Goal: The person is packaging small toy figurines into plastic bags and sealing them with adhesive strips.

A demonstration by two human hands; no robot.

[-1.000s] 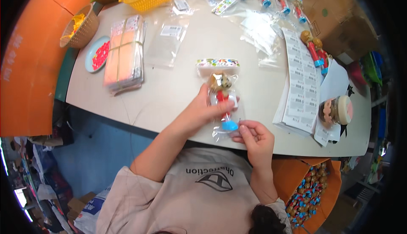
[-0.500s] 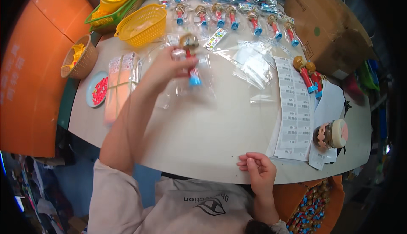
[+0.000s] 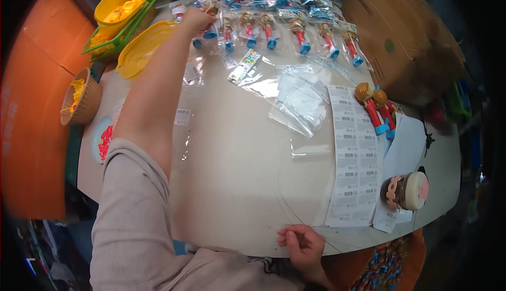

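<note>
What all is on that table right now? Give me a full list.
bagged toys: many, red and blue in clear bags, rows along far edge
unbagged toys: two, red and blue, right side
empty clear bags: several, table centre
label sheets: white, right of centre
yellow baskets: two, far left, one in a green tray
wicker basket: one, left edge
cardboard box: brown, far right
round tin: one, near right
table: pale
left hand: on a bagged toy at the far row
right hand: curled at near edge

Cardboard box (image 3: 408, 38) — yellow baskets (image 3: 138, 48), label sheets (image 3: 350, 154).
</note>
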